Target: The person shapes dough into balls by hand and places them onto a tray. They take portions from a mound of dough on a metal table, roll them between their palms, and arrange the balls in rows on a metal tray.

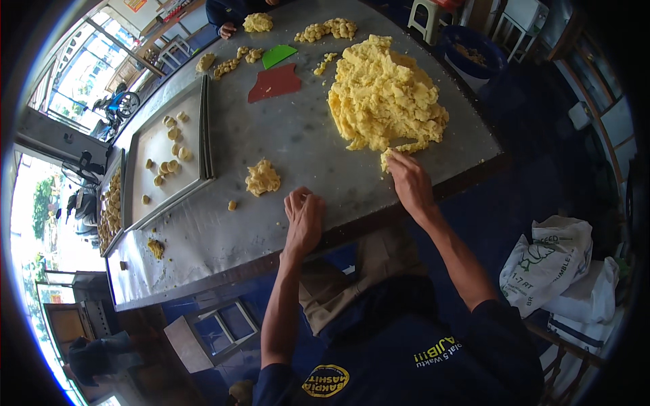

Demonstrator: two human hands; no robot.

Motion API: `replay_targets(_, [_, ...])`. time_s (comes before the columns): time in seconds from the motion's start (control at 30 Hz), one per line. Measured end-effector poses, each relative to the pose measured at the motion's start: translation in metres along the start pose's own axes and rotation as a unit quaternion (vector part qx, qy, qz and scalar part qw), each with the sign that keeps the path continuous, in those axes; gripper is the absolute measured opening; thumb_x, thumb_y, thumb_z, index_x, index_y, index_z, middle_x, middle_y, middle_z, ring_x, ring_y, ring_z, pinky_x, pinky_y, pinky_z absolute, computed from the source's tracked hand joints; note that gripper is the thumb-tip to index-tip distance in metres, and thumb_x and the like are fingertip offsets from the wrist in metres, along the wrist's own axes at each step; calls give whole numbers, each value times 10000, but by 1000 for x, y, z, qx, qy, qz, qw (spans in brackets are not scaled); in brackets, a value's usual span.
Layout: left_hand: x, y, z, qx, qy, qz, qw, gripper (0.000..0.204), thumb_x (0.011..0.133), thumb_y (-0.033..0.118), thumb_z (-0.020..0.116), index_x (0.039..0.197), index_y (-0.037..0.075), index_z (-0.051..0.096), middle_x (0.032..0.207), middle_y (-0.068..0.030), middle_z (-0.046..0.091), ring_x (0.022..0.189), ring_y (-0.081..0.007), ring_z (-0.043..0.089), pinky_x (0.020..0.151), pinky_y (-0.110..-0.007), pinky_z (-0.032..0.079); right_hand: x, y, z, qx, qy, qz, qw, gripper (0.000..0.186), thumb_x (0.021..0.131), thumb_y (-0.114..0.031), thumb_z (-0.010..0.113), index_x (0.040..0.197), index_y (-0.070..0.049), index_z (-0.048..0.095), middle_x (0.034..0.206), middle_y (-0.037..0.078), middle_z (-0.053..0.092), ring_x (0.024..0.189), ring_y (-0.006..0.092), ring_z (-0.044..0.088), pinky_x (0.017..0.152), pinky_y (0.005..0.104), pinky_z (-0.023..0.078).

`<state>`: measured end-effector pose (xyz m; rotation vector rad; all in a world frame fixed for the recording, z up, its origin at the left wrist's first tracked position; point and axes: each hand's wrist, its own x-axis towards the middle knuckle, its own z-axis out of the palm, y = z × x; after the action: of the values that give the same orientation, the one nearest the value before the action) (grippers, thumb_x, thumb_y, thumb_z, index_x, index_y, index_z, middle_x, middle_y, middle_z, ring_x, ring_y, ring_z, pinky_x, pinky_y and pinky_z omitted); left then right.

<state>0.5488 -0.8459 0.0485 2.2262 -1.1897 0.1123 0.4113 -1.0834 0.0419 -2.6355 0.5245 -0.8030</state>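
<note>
A large crumbly mound of yellow dough [382, 98] sits on the right half of the metal-topped table [298, 139]. At its near edge my right hand [409, 177] pinches a piece of dough [386, 160] between thumb and fingers; that piece lies close against the mound. My left hand [305, 216] rests by the table's near edge with its fingers curled in, and whatever they may hold is hidden. Left of it lies a smaller lump of dough [262, 178], apart from the hand. Beside that lump is one tiny dough piece [232, 205].
Trays [169, 203] with small round dough pieces stand at the left. Red [274, 83] and green [278, 55] scrapers lie farther back, near dough clusters [327, 30]. Across the table shows another person's hand [227, 30]. White sacks [552, 267] and a blue basin [474, 53] are at the right.
</note>
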Motion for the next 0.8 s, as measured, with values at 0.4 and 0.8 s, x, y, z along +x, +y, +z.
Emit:
replay_targets(0.4, [30,-10,-37,-127,-19,-222,967,206,1004,192,500,995,23,617,928,-145,673,1029,-371,604,886,-466,463,9,20,-7,3,-14,97,995,593,824,-209,795,1339,-12,576,1287,206,519,1196,391,509,985,473,460])
replay_targets(0.8, [22,-28,-13,51,18,-32,998,252,976,183,538,1162,44,634,1089,-152,631,1088,-347,563,942,-481,417,8,21,-25,-28,-30,86,995,580,852,-201,774,1374,-49,572,1310,277,518,1219,446,509,1016,480,437])
